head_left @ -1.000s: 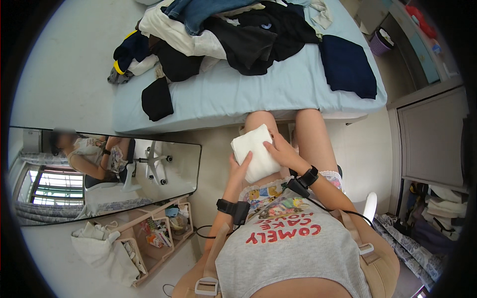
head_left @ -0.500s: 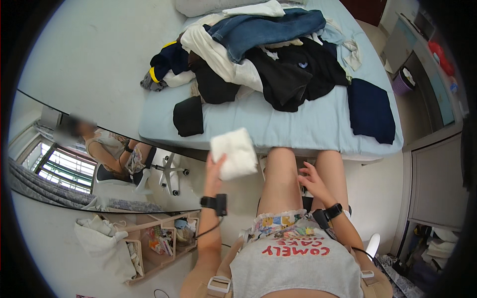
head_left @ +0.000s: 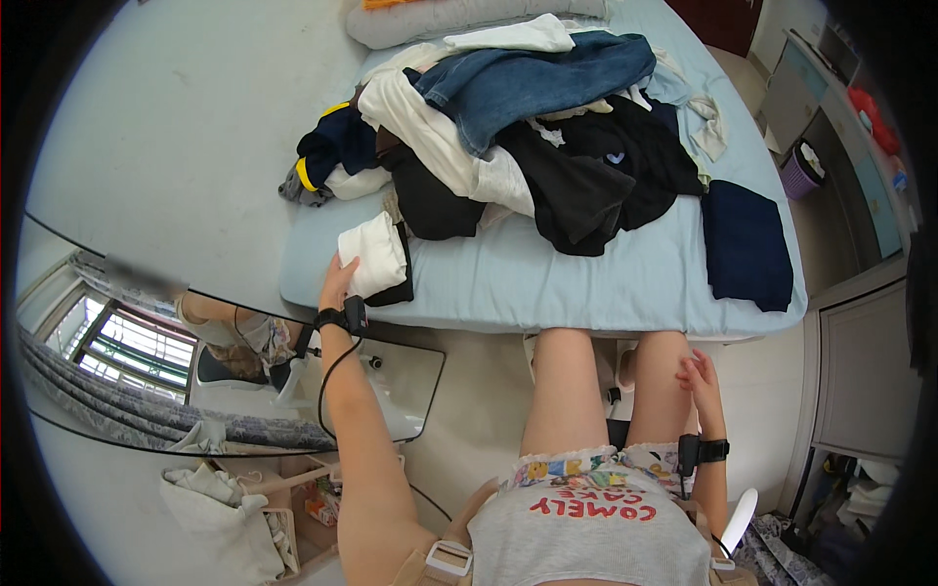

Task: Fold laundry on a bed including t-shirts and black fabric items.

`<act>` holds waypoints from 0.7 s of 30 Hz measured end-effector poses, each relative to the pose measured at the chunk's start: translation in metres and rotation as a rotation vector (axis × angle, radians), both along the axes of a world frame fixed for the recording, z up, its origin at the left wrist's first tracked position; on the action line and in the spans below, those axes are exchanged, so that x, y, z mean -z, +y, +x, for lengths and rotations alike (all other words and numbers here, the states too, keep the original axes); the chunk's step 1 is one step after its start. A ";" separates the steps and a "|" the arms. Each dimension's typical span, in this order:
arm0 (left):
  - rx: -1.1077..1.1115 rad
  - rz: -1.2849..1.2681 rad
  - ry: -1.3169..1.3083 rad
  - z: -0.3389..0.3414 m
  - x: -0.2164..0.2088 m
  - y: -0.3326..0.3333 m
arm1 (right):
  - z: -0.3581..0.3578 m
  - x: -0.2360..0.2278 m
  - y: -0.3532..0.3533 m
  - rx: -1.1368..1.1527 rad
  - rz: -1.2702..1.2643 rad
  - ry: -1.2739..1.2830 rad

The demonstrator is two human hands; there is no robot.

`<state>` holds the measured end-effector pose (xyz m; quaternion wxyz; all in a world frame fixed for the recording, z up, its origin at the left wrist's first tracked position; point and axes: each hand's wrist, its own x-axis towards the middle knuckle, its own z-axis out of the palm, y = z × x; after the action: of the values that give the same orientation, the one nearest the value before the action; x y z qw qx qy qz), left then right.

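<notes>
A folded white cloth (head_left: 375,252) rests over a folded black garment (head_left: 398,291) at the bed's front left edge. My left hand (head_left: 340,279) grips the white cloth by its near left corner, thumb on top. Only the right and near edges of the black garment show beneath it. My right hand (head_left: 701,379) is beside my right knee, its fingers loosely apart and holding nothing. A dark navy folded garment (head_left: 748,246) lies at the right front of the bed.
A heap of loose clothes covers the middle of the light blue bed (head_left: 586,293), with blue jeans (head_left: 547,83) on top and a black garment (head_left: 640,151) at its right. A mirror (head_left: 244,361) stands at the left, above a beige rack (head_left: 313,523). A purple basket (head_left: 801,176) sits far right.
My left hand has carried the white cloth left and forward onto the black garment. My right hand has moved right, from between my legs to outside the right knee.
</notes>
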<state>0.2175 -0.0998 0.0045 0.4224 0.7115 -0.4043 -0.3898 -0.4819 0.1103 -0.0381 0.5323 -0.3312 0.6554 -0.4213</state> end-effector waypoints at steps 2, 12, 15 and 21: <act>-0.017 -0.089 -0.077 0.037 0.008 0.000 | 0.006 0.004 -0.005 0.000 -0.004 0.004; -0.209 -0.165 -0.891 0.020 0.009 -0.006 | 0.001 0.011 -0.024 -0.038 0.029 0.051; -0.173 0.069 -1.058 -0.143 -0.016 0.007 | 0.006 -0.011 -0.027 -0.036 0.012 0.120; -0.026 -0.051 -1.171 -0.069 -0.009 0.019 | 0.030 -0.010 -0.038 -0.203 -0.080 0.168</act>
<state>0.1489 -0.0805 0.0138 0.1504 0.8027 -0.5710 0.0834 -0.4515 0.0727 -0.0277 0.5017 -0.4507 0.6436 -0.3618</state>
